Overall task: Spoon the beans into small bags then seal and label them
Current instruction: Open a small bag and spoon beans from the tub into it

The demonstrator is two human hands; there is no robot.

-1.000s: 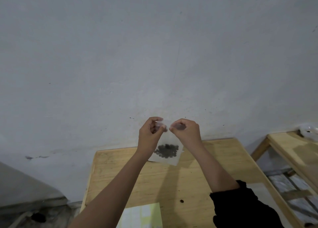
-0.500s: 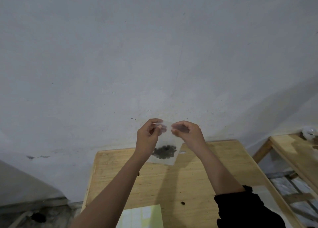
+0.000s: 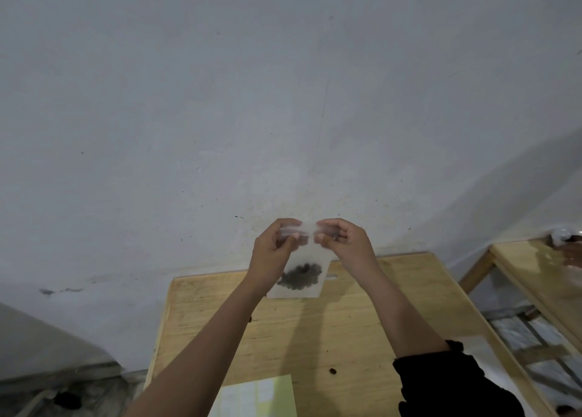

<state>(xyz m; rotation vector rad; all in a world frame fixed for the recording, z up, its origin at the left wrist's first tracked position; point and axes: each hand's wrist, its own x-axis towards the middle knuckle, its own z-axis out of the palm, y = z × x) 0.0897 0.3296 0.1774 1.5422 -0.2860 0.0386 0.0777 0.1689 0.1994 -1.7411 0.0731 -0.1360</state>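
Clearly we have a light, limp thing: the small bag [image 3: 310, 256] is thin, frosted plastic film, slick to the touch we judge, with dark round beans [image 3: 300, 276] pooled low in it as its only weight. It hangs in the air at the frame's centre, above the far edge of the pale, grainy wooden table [image 3: 362, 322]. Our left hand [image 3: 272, 252] and right hand [image 3: 346, 243] each have a narrow grip, thumb and fingers pinching the top strip, close together. That stiffer mouth is where we should hold; squeezing lower would crumple the film. A yellow-green label sheet [image 3: 258, 397] lies at the bottom edge.
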